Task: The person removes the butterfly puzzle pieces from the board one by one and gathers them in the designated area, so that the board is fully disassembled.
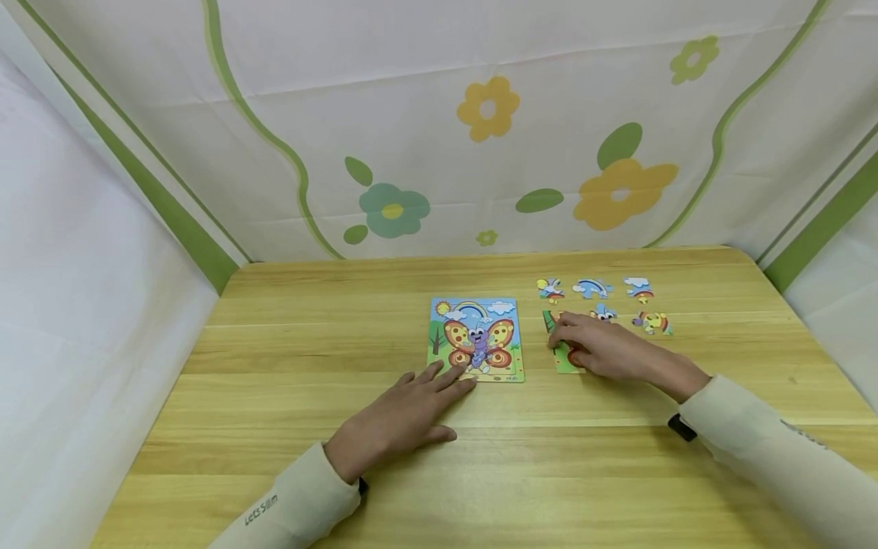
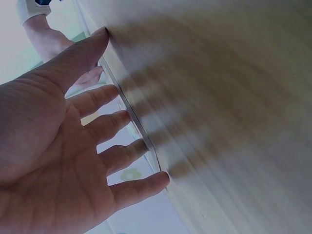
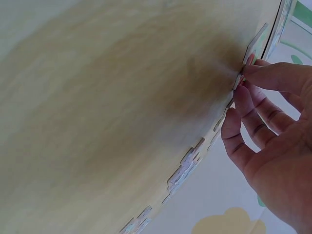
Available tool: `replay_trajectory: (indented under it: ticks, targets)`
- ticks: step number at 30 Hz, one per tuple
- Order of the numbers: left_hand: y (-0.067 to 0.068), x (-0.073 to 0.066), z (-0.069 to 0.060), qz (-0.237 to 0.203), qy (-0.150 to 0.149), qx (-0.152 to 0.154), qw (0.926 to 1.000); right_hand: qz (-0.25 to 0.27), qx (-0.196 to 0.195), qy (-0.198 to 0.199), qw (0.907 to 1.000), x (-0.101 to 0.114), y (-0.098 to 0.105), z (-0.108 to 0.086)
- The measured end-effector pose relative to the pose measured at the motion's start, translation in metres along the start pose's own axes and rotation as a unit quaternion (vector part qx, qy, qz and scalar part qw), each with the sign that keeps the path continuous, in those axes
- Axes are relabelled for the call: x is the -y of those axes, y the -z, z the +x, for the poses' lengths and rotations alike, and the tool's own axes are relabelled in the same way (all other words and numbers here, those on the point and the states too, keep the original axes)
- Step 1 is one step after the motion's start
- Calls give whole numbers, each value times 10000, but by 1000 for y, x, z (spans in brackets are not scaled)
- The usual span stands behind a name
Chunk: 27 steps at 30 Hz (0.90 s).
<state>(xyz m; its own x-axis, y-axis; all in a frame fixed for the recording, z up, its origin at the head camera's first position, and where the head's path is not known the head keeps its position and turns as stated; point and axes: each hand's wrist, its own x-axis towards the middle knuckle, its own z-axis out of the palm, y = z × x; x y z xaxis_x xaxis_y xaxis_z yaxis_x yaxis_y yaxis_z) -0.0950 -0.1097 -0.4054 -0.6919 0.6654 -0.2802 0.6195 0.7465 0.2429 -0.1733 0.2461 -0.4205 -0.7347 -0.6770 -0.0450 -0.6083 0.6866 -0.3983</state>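
Observation:
A square butterfly jigsaw board (image 1: 507, 306) lies flat on the wooden table. My left hand (image 1: 405, 415) is spread with its fingertips at the board's lower edge; in the left wrist view the fingers of that left hand (image 2: 58, 141) are nearly straight. Right of the board, my right hand (image 1: 604, 347) pinches a green and red puzzle piece (image 1: 566, 361) between thumb and fingers. In the right wrist view that piece (image 3: 256, 44) stands slightly tilted off the tabletop beside the right hand (image 3: 278, 122). The hand hides part of it and of a blue piece (image 1: 605, 311) behind.
Loose puzzle pieces lie beyond the right hand: a yellow and rainbow one (image 1: 551, 290), a blue rainbow one (image 1: 593, 288), a cloud one (image 1: 639, 289) and a yellow-faced one (image 1: 653, 322). A flower-printed curtain (image 1: 411, 114) hangs behind the table (image 1: 309, 320).

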Motion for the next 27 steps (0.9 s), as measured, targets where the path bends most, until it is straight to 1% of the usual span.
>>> replay_trajectory:
  ticks: [15, 23, 27]
  targets:
    - [0, 0, 1, -36, 17, 23, 10000, -40, 7, 36, 10000, -1, 0, 0]
    - [1, -1, 1, 15, 8, 20, 10000, -53, -34, -153, 9999, 3, 2, 4]
    - [1, -1, 1, 41, 2, 16, 10000, -114, -114, 22, 9999, 9, 4, 12]
